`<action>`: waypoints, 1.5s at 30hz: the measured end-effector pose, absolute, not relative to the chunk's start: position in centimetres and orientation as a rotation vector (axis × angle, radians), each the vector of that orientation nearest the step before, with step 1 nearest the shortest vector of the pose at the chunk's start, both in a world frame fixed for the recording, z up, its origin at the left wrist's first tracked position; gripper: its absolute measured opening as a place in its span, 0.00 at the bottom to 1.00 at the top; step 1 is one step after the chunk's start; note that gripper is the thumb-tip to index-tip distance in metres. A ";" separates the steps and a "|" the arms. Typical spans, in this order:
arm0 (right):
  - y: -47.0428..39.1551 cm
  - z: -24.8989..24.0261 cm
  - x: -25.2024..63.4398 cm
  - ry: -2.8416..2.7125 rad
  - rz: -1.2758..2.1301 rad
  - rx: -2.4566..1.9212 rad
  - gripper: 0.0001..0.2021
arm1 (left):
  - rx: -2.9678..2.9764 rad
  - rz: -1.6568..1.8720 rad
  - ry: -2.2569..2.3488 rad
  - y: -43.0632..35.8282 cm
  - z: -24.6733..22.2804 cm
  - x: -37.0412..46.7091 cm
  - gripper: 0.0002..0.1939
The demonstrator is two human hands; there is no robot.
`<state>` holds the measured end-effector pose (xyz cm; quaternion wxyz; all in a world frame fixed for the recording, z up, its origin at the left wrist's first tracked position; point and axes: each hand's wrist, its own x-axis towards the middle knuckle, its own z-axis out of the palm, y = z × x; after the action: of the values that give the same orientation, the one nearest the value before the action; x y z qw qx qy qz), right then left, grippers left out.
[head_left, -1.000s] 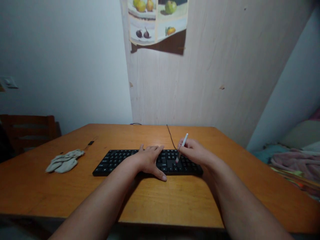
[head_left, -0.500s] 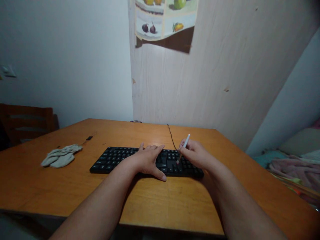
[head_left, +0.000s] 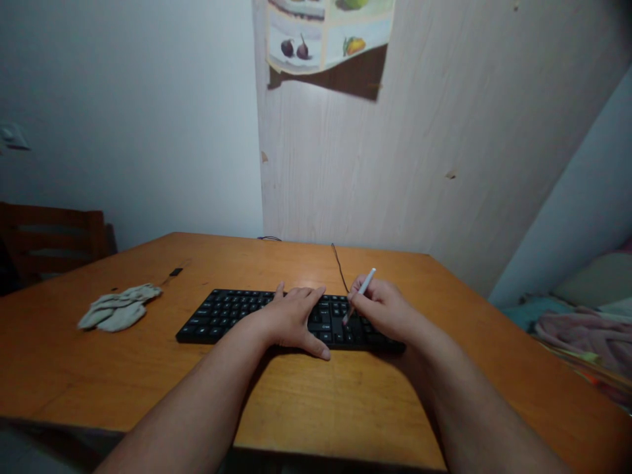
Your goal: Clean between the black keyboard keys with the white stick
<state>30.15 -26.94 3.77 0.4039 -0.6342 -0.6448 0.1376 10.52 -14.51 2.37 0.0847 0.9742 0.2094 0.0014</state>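
Looks matt plas. on kbd (head_left: 222, 313), smooth on brush (head_left: 367, 281), smooth wood w/ sheen on table (head_left: 306, 408), matt fabric on bundle (head_left: 119, 311).

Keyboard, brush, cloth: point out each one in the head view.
Keyboard (head_left: 224, 315): head view, on the keys of its left part.
Brush (head_left: 367, 282): head view, on its white handle.
Cloth (head_left: 120, 310): head view, on the middle of its crumpled fabric.

The left hand (head_left: 295, 320) partly hides the long black keyboard (head_left: 217, 315); the front right corner of the brown wooden table (head_left: 336, 408) is cut off.
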 end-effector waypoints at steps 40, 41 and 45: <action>-27.6 3.8 28.9 -1.752 0.622 -1.490 0.06 | 2.900 0.052 0.615 -14.5 1.9 10.6 0.66; -27.6 3.9 29.1 -1.719 0.595 -1.509 0.06 | 2.899 0.051 0.616 -14.5 1.9 10.6 0.66; -27.5 4.4 30.6 -1.605 0.331 -1.649 0.07 | 2.897 0.058 0.609 -14.3 1.9 10.5 0.66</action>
<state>30.64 -27.48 4.36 0.3973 -0.6510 -0.6335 0.1305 10.55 -14.33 1.94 0.0902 0.9744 0.2049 0.0196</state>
